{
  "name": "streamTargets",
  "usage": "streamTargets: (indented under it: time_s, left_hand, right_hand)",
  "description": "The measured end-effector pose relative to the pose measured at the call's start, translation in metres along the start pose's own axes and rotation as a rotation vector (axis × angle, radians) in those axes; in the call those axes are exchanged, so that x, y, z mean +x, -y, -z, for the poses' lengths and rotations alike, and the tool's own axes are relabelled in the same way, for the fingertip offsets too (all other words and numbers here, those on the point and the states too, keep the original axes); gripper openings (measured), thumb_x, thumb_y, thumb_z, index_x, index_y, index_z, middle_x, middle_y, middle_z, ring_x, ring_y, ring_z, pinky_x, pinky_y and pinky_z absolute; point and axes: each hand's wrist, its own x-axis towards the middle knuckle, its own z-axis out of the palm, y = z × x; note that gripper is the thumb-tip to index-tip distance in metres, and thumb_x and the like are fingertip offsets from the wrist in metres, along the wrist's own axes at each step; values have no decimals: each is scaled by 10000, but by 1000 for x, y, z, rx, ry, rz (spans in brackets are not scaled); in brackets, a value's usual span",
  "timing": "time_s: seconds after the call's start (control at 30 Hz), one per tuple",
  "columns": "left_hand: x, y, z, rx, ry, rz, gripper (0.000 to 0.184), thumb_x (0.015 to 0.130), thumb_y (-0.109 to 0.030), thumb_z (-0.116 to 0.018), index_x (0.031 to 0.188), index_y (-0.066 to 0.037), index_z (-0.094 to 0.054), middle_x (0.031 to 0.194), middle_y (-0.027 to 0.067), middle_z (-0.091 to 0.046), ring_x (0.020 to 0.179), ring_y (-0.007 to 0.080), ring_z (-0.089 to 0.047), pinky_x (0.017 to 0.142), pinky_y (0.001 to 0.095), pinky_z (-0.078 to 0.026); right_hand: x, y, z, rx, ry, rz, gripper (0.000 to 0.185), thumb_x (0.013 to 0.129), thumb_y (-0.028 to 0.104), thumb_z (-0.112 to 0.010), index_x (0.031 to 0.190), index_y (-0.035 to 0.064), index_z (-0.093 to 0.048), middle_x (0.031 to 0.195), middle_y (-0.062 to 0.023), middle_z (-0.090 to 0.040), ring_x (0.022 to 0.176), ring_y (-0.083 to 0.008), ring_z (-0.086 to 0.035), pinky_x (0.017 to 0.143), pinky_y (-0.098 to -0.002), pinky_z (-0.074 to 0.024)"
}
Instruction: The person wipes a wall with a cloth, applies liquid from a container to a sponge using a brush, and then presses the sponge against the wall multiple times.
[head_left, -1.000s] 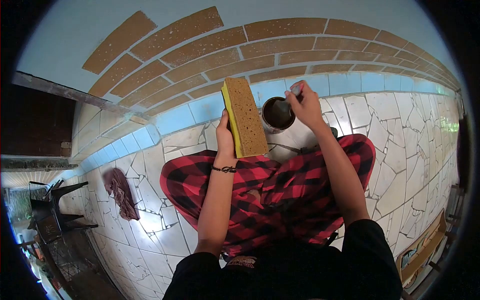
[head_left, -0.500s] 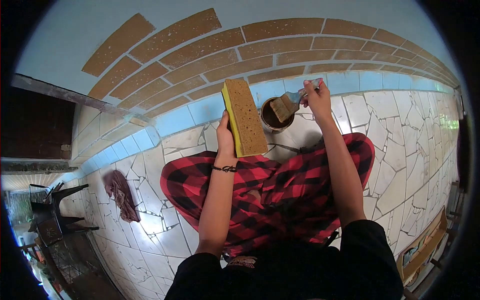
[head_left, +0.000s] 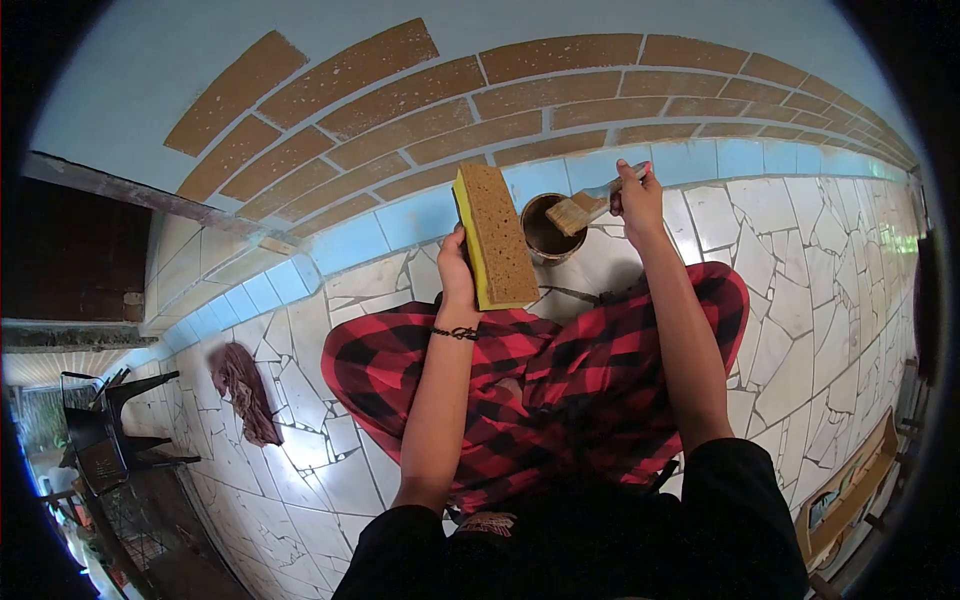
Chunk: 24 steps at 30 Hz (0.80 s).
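Note:
A rectangular yellow sponge (head_left: 500,240) with a brown, paint-coloured face is gripped at its left edge by my left hand (head_left: 457,272). Its brown face is turned up and to the right. In my right hand (head_left: 639,202) I hold a paintbrush (head_left: 588,208) by its handle, the bristles pointing down and left. Those bristles lie over the right part of a round paint can (head_left: 540,254), which has brown paint inside. The can stands on the floor, just right of the sponge. I cannot tell whether the bristles touch the can's rim.
Brown painted brick shapes (head_left: 560,58) cover the pale blue wall, above a row of light blue tiles (head_left: 690,163). A crumpled dark cloth (head_left: 246,392) lies on the stone-patterned floor (head_left: 790,300). A black metal chair (head_left: 105,430) stands far left, and a wooden shelf (head_left: 850,490) at lower right.
The brush has turned slightly and its bristles have shifted right, uncovering more of the can's inside. My left hand and the sponge have moved slightly right.

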Motion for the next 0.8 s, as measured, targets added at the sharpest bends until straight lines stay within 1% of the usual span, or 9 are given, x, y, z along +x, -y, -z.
streamTargets:
  time_s: [0.2,0.3,0.4,0.6,0.8]
  left_hand:
    - [0,1,2,11,21,-1,449,1041,-377,-457,1279,-50,-652,1163,91,-705,1042,246,-684,917,399,-551]
    - [0,3,1,28,-2,7,433,1054,-357,-453,1285,-48,-650,1162,89,-707,1036,243,-689,908,394,-556]
    - [-3,2,-4,35,4,44,382,1065,-342,-460,1284,-81,-633,1135,65,-694,1025,216,-678,903,378,-549]
    - [-3,3,-4,22,10,93,381,1077,-342,-458,1311,-88,-619,1153,62,-690,1023,214,-680,898,379,-556]
    - [-5,4,-6,35,39,121,369,1081,-366,-457,1294,-109,-614,1144,56,-688,1019,221,-682,894,388,-556]
  right_hand:
    - [0,0,0,102,-5,-58,332,1007,293,-703,985,32,-500,670,-45,-539,488,-149,-510,445,-325,-438]
    - [-1,0,-1,137,-35,-103,356,1003,314,-714,995,35,-493,680,-37,-520,496,-144,-504,452,-325,-447]
    - [0,-2,-1,172,-29,-121,391,995,349,-726,1007,40,-487,687,-31,-512,497,-139,-503,457,-323,-455]
    - [0,-3,1,209,-18,-139,434,981,396,-739,1028,53,-477,694,-17,-511,499,-128,-504,467,-314,-462]
    - [0,-3,1,232,-21,-160,426,990,407,-727,1016,66,-473,703,-11,-509,505,-126,-506,471,-306,-462]
